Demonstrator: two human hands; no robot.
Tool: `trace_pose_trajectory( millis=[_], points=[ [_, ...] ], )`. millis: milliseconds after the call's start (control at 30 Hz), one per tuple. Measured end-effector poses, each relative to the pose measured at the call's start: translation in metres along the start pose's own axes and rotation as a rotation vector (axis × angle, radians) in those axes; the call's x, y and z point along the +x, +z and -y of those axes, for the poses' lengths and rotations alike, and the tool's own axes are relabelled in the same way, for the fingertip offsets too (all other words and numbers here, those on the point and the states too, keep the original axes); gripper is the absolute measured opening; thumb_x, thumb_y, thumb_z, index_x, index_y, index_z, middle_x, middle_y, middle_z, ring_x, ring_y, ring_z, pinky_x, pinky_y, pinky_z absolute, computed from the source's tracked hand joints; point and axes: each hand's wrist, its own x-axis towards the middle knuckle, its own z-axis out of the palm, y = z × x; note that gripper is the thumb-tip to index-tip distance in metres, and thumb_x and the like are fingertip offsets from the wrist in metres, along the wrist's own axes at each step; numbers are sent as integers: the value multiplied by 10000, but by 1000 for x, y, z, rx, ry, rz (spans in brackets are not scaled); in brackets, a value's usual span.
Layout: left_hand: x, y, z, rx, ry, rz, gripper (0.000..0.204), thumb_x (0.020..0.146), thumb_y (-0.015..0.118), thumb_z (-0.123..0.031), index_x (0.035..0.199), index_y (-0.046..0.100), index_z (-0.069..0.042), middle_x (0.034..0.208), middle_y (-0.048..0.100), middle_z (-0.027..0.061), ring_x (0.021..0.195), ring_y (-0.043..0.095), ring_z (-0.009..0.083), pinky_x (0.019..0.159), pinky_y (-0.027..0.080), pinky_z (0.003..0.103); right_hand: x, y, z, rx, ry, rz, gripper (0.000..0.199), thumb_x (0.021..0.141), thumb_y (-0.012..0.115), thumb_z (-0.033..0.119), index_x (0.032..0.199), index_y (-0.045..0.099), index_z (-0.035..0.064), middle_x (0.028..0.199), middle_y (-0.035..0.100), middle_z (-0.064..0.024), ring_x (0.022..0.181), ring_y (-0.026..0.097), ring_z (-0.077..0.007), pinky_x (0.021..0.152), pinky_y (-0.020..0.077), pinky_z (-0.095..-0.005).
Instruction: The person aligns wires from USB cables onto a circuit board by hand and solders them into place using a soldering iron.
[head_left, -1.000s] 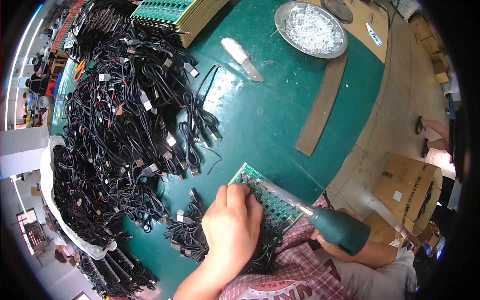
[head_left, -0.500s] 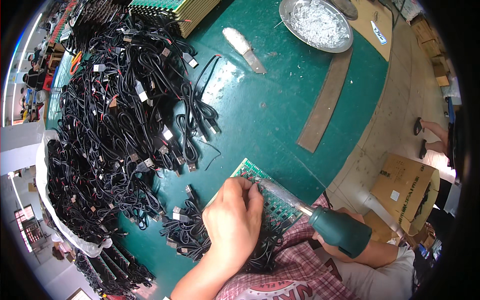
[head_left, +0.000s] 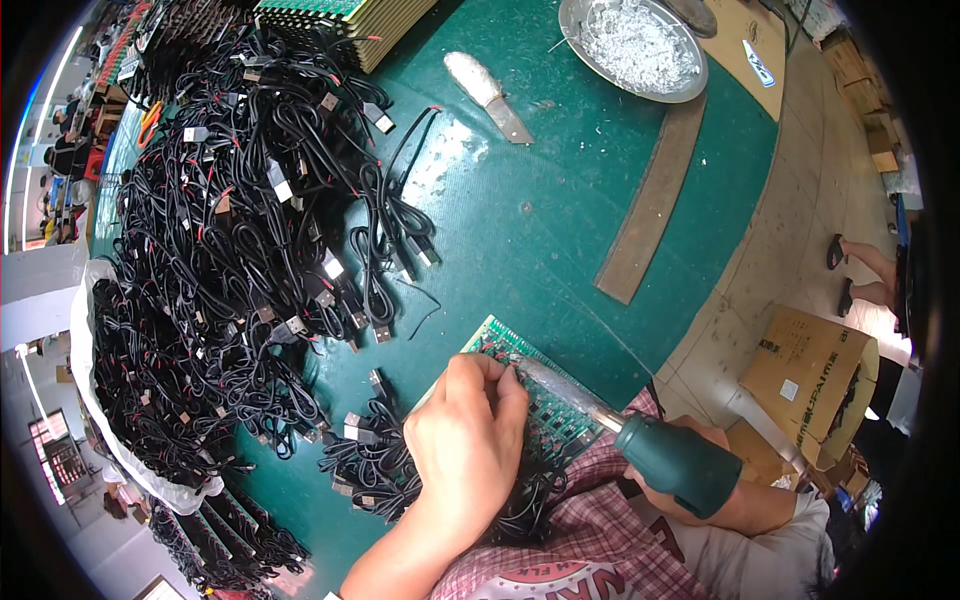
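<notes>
A green circuit board [head_left: 565,397] lies at the near middle of the table, with small parts and red wire ends on it. My left hand [head_left: 465,435] is closed in a pinch over the board's left part. What its fingertips grip is hidden. In my right hand [head_left: 660,490] is a soldering iron [head_left: 670,462] with a dark green handle, its metal shaft slanting left to the board beside my left fingertips. Coiled black USB cables [head_left: 375,460] lie beside and under my left hand and wrist.
A large heap of black USB cables [head_left: 240,220] covers the left side. Stacked circuit boards [head_left: 400,30] stand far back. A scraper knife [head_left: 490,97], a flat brown strip [head_left: 655,200] and a metal dish [head_left: 690,92] of silvery scraps lie beyond. A cardboard box [head_left: 805,375] stands right.
The soldering iron has shifted very slightly left at its handle. My left hand stays nearly still in its pinch over the board.
</notes>
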Motion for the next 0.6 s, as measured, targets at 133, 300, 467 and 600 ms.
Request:
trace_pose_trajectory(
  millis=[133,300,467,600],
  points=[
    [0,0,0,5,-4,1,125,881,728,-39,906,621,20,719,703,134,627,710,223,618,547,330,2,-2,5,29,8,-12,284,680,864,131,937,747,93,839,712,-49,724,657,-217,575,507,-361],
    [1,-1,1,-5,0,4,133,883,735,-48,908,623,18,720,702,137,627,710,227,620,547,334,-13,1,-12,72,58,75,157,792,762,81,943,719,80,865,729,-52,785,683,-207,728,519,-375],
    [1,-2,0,-8,-2,4,137,886,739,-58,908,626,16,723,702,140,627,709,233,618,546,338,-15,10,-28,-56,-249,-91,448,681,793,243,1091,733,74,965,680,-114,663,649,-246,504,489,-366],
    [1,-1,-1,5,-11,6,141,887,744,-66,900,630,16,723,700,140,625,707,234,614,543,340,-10,4,-22,-115,-222,-42,438,671,778,221,1081,736,71,960,678,-117,671,642,-240,498,485,-372]
  ],
)
